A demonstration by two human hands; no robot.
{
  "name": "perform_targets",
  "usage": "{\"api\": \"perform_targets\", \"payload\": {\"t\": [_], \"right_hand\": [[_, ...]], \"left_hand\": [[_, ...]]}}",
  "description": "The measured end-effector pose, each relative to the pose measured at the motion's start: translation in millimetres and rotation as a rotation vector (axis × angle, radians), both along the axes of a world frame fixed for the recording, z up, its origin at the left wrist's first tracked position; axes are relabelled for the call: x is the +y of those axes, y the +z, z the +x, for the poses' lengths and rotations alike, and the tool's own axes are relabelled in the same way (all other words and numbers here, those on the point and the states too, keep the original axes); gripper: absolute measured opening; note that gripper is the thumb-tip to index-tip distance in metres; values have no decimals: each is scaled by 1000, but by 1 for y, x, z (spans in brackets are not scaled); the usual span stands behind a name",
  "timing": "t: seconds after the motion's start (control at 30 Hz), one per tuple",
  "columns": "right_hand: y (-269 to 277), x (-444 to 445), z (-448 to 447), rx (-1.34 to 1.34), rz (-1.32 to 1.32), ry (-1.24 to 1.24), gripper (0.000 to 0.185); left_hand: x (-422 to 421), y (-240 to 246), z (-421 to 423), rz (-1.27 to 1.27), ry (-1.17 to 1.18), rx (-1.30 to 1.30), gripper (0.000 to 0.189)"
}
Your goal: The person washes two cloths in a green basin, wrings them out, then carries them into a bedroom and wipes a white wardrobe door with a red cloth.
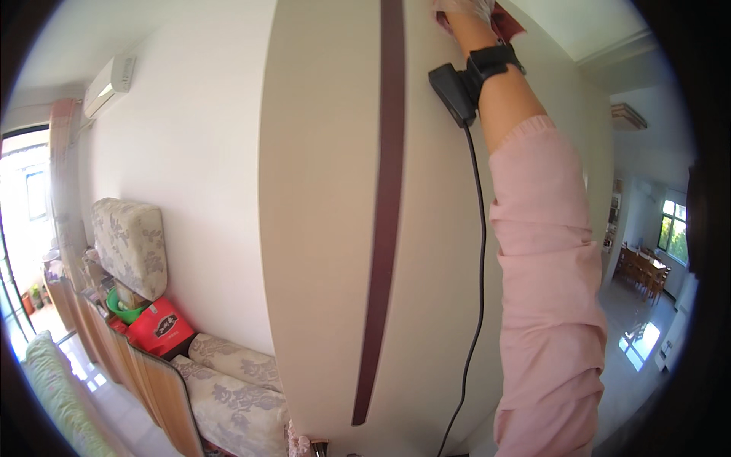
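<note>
My right hand (465, 8), in a thin clear glove, reaches up to the top edge of the view. It holds a dark red cloth (507, 24) against or close to a tall beige panel (322, 200). The fingertips are cut off by the frame. A long dark maroon strip (391, 171) runs down the panel to the left of my arm. Around my wrist is a black strap with a black device (454, 94), and a black cable (482, 245) hangs from it. A pink sleeve (545, 274) covers the forearm. My left hand is out of view.
At lower left are a floral-covered seat (234, 400), a red bag (163, 328), a green basin (123, 308) and an upright floral cushion (131, 243). An air conditioner (111, 85) hangs high on the wall. Far right, a wooden dining table (645, 265) stands on shiny floor.
</note>
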State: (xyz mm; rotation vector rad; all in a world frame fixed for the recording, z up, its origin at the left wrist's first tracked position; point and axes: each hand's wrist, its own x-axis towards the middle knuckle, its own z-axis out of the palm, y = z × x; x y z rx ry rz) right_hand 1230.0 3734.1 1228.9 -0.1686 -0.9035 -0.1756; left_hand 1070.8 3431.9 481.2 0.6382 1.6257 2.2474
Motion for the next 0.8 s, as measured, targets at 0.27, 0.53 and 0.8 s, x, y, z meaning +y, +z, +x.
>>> {"api": "perform_targets", "payload": {"t": [0.27, 0.53, 0.8], "right_hand": [[39, -134, -67, -392, 265, 32, 57], [9, -102, -64, -655, 597, -342, 52], [18, -59, -25, -625, 290, -873, 64]], "left_hand": [[0, 7, -7, 12, 39, -6, 93], [60, 37, -8, 38, 47, 32, 92], [126, 66, -6, 48, 33, 78, 91]]}}
